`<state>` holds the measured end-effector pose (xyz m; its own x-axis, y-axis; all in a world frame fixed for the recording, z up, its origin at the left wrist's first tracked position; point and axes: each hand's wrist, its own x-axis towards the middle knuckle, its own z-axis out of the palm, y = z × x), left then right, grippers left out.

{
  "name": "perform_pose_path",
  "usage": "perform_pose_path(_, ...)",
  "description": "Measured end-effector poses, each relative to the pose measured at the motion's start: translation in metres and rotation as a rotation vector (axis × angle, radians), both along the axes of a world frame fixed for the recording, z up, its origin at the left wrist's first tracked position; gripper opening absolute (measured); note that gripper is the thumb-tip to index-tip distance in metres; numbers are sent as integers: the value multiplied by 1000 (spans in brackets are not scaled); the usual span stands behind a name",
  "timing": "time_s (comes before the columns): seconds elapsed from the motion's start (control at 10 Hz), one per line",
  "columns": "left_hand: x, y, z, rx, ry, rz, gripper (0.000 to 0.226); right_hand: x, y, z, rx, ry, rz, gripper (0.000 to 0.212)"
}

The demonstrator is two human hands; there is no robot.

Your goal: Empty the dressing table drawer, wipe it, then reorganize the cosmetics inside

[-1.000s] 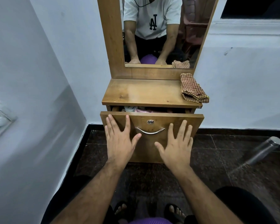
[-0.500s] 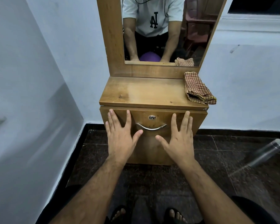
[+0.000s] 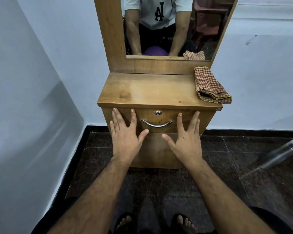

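Your 2 hands, left (image 3: pixel 125 139) at 9 o'clock and right (image 3: pixel 186 142) at 3 o'clock of the handle (image 3: pixel 156 124), lie flat with fingers spread on the drawer (image 3: pixel 161 115), just pushed fully shut, suggesting the task is finished; cloth (image 3: pixel 210 86) at 1 o'clock on the top.

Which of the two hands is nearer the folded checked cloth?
The right hand. It presses flat on the drawer front, right of the metal handle, on the side where the checked cloth lies. The left hand is left of the handle.
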<state>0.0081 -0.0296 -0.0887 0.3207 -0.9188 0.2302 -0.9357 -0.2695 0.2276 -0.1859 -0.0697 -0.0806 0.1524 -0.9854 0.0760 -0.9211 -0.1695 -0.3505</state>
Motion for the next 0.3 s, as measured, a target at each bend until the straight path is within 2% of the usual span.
perform_pose_path(0.3,-1,25,21,14,37,-67,80,-9,16,15,-1,34,17,90)
